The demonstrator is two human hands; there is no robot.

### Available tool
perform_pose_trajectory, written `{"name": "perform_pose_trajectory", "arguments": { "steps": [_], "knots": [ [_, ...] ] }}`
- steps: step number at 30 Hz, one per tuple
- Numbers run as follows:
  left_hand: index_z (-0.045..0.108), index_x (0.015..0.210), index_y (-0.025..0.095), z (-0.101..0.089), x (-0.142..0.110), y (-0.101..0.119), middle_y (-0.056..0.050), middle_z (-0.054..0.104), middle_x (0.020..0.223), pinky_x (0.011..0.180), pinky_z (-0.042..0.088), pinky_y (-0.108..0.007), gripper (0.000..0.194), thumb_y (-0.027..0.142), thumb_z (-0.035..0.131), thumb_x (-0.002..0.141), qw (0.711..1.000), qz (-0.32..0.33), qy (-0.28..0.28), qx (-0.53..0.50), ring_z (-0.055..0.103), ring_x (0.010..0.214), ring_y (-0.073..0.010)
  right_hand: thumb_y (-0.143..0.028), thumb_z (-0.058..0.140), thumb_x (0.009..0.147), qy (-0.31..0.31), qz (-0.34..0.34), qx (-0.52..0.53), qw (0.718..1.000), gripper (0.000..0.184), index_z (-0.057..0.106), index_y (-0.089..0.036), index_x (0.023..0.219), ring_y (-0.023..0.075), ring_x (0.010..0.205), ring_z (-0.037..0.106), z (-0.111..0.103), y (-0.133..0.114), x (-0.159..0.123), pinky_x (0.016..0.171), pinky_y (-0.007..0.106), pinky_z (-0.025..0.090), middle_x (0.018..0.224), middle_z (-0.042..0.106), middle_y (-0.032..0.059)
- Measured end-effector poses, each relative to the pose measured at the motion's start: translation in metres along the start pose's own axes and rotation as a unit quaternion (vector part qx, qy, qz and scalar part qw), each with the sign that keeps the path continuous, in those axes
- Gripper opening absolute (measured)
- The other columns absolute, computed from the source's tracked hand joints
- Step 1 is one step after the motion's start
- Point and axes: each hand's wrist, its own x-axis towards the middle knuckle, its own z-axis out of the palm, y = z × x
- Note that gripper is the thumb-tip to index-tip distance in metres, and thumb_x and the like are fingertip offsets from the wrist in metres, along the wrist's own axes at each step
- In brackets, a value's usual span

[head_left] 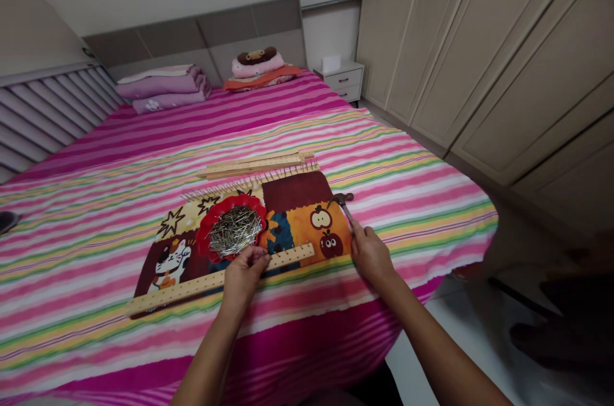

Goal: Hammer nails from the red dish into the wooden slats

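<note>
My right hand (371, 256) is wrapped round the handle of a claw hammer (343, 199), whose dark head points away over the mat's right edge. My left hand (245, 275) is closed in a pinch at the near wooden strip (182, 291); what its fingertips hold is too small to make out. The strip has rows of small holes, and a few nails stand up near its right end. Just beyond my left hand, a red scalloped bowl (204, 241) holds a heap of loose nails (236, 230). Bowl and strip rest on a patterned mat (297, 192).
Behind the bowl lies a strip with a row of nails (254, 180) sticking out, with more wooden strips (254, 164) stacked beyond it. Everything lies on a bed with a striped cover (407, 188). Folded bedding (167, 89), a nightstand (343, 80) and wardrobes (480, 61) are farther off.
</note>
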Motion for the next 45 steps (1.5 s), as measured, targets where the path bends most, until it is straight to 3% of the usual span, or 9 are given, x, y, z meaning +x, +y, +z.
{"name": "perform_pose_trajectory", "arguments": {
  "steps": [8,14,17,20,26,31,35,39,45],
  "knots": [
    [0.065,0.07,0.021,0.001,-0.006,0.003,0.002,0.063,0.064,0.062,0.042,-0.024,0.026,0.045,0.06,0.063,0.995,0.021,0.007,0.101,0.055,0.063,-0.0142,-0.013,0.04,0.084,0.039,-0.013,0.104,0.994,0.047,0.052,-0.01,0.129,0.0228,0.077,0.061,0.0,0.008,-0.001,0.068,0.032,0.049,0.091,0.065,0.013],
    [0.066,0.066,0.021,0.002,-0.007,0.006,0.0,0.065,0.068,0.064,0.043,-0.026,0.023,0.043,0.058,0.063,0.991,0.05,0.014,0.124,0.056,0.065,-0.0157,-0.023,0.035,0.092,0.067,-0.047,0.237,0.968,0.043,0.048,-0.019,0.132,0.0178,0.085,0.065,-0.042,-0.02,-0.049,0.069,0.025,0.051,0.096,0.069,0.0069],
    [0.065,0.066,0.022,0.003,-0.007,0.007,0.0,0.065,0.068,0.064,0.042,-0.026,0.022,0.043,0.059,0.063,0.991,0.046,0.019,0.123,0.056,0.066,-0.0159,-0.022,0.043,0.089,-0.068,-0.094,0.415,0.903,0.041,0.052,-0.022,0.129,0.0124,0.058,0.059,-0.064,-0.046,-0.075,0.055,0.021,0.048,0.076,0.067,0.0],
    [0.063,0.063,0.022,0.004,-0.008,0.007,0.001,0.062,0.064,0.062,0.041,-0.025,0.019,0.041,0.058,0.063,0.991,0.041,0.021,0.127,0.055,0.063,-0.015,-0.016,0.045,0.087,-0.137,-0.135,0.442,0.876,0.041,0.055,-0.024,0.125,0.0127,0.062,0.059,-0.072,-0.068,-0.087,0.06,0.022,0.048,0.072,0.064,-0.0018],
    [0.054,0.053,0.022,0.004,-0.008,0.005,0.003,0.052,0.056,0.057,0.036,-0.023,0.018,0.037,0.057,0.063,0.987,0.06,0.036,0.143,0.047,0.056,-0.0122,-0.013,0.043,0.088,-0.12,-0.186,0.429,0.876,0.045,0.049,-0.025,0.131,0.016,0.093,0.062,-0.065,-0.087,-0.088,0.083,0.028,0.048,0.104,0.067,0.0048],
    [0.058,0.058,0.022,0.003,-0.007,-0.001,0.002,0.056,0.06,0.061,0.039,-0.024,0.018,0.039,0.057,0.065,0.988,0.068,0.023,0.134,0.052,0.061,-0.0137,-0.011,0.043,0.088,-0.133,-0.174,0.413,0.884,0.046,0.05,-0.024,0.132,0.0178,0.103,0.062,-0.075,-0.092,-0.083,0.088,0.03,0.049,0.116,0.066,0.0069],
    [0.064,0.064,0.022,0.004,-0.006,-0.002,0.0,0.062,0.067,0.064,0.042,-0.026,0.018,0.039,0.057,0.066,0.99,0.068,0.02,0.125,0.056,0.066,-0.0153,-0.018,0.041,0.091,-0.02,-0.186,0.376,0.907,0.045,0.045,-0.022,0.136,0.019,0.108,0.061,-0.074,-0.08,-0.069,0.087,0.028,0.05,0.122,0.063,0.0085],
    [0.065,0.066,0.021,0.006,-0.007,-0.003,-0.001,0.062,0.067,0.063,0.044,-0.027,0.02,0.039,0.058,0.065,0.989,0.079,0.022,0.119,0.056,0.064,-0.0152,-0.019,0.041,0.09,0.071,-0.13,0.159,0.976,0.043,0.049,-0.019,0.131,0.0204,0.088,0.065,-0.046,-0.047,-0.033,0.074,0.028,0.053,0.099,0.068,0.0093],
    [0.068,0.08,0.021,-0.02,-0.004,-0.005,-0.003,0.065,0.076,0.068,0.047,-0.028,0.026,0.04,0.053,0.069,0.985,0.098,0.067,0.125,0.06,0.07,-0.0167,-0.012,0.042,0.085,0.071,-0.048,0.064,0.994,0.041,0.057,-0.01,0.123,0.0192,0.063,0.058,0.001,-0.001,0.005,0.055,0.029,0.046,0.081,0.062,0.0093]
  ]
}}
